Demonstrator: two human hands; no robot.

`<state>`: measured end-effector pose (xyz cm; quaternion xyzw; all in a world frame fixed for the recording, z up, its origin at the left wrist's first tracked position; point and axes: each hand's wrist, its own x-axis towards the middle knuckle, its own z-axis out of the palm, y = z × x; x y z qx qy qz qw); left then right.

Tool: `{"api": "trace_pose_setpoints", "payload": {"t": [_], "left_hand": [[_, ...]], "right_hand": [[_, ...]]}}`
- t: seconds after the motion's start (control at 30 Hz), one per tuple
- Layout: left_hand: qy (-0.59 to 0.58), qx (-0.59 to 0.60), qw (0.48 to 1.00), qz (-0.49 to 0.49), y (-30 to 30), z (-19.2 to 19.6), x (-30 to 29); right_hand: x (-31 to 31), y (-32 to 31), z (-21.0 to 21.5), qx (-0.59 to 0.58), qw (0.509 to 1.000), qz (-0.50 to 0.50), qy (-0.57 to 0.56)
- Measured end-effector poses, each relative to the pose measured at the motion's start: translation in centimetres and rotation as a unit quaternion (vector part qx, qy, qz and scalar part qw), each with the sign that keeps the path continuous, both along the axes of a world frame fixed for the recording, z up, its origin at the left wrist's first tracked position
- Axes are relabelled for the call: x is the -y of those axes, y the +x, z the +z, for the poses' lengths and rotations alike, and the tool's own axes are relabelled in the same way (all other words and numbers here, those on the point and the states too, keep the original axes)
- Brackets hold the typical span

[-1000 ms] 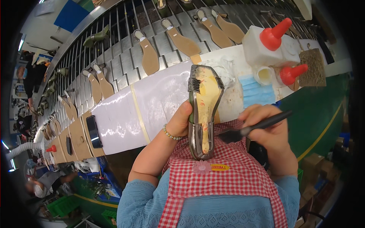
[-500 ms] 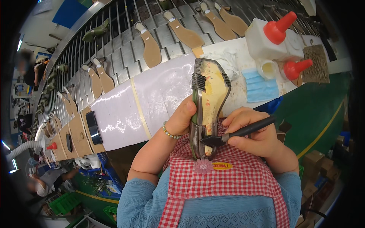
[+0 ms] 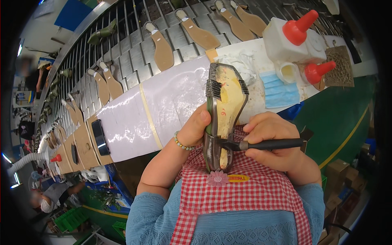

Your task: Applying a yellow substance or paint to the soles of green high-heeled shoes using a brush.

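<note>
An unfinished green shoe [image 3: 227, 109] is held sole side up in front of my chest, its heel end toward me. Its underside shows a pale yellow middle, dark turned-in edges and dark strap ends at both sides near the toe. My left hand [image 3: 197, 125] is closed around the shoe's left side. My right hand [image 3: 272, 138] grips the black handle of what looks like a small hammer [image 3: 281, 143]. The tool's dark head lies against the narrow rear part of the shoe's underside. My right fingertips are close to the shoe's right edge.
A slatted metal conveyor [image 3: 136, 61] carries several tan insoles [image 3: 162, 51]. On the covered bench [image 3: 171, 96] lie a phone [image 3: 101, 136] and a blue face mask [image 3: 279, 90]. White bottles with red nozzles [image 3: 295, 33] stand at the right, beside a rough brown block [image 3: 339, 66].
The hammer has turned in my right hand; its handle now lies more level and its head sits slightly higher on the shoe. My left hand and the shoe have hardly moved.
</note>
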<state>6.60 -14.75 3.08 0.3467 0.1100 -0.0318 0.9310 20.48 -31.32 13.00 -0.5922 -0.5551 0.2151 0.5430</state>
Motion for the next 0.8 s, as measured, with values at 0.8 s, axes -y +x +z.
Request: {"api": "trace_pose_setpoints", "payload": {"t": [0.8], "left_hand": [[0.277, 0.14, 0.861, 0.402, -6.0, -1.6, -4.9]], "right_hand": [[-3.4, -0.4, -1.4, -0.344, 0.933, -0.066, 0.08]]}}
